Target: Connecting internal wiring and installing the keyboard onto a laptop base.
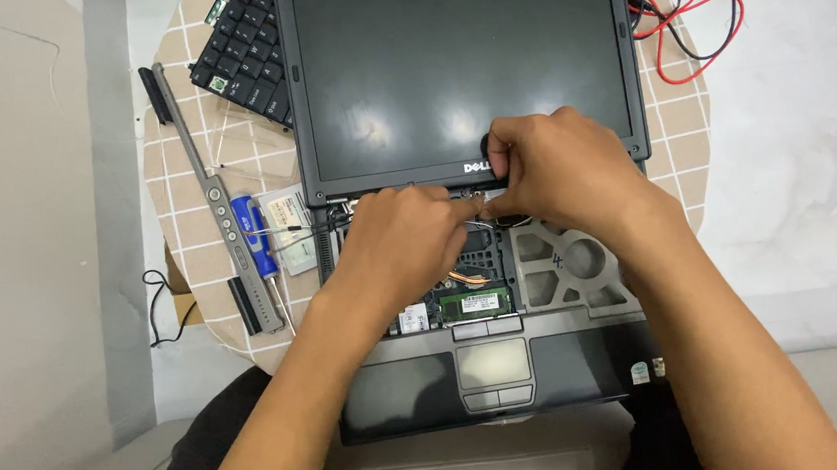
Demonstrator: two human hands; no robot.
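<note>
- Currently, an opened laptop with its keyboard removed is seen on a small round table with a grid-patterned cover.
- The left hand is laid over the exposed internals near the hinge, fingers curled; what is pinched under them cannot be told.
- The right hand is closed around a small black part at the lower bezel of the dark screen, with thin wires just below it.
- A green memory module is exposed below the left hand, above the touchpad.
- The detached keyboard is placed behind the screen, at upper left.
- A grey hinge-cover strip and a blue-handled screwdriver are laid left of the laptop.
- Red and black leads are seen at upper right.
</note>
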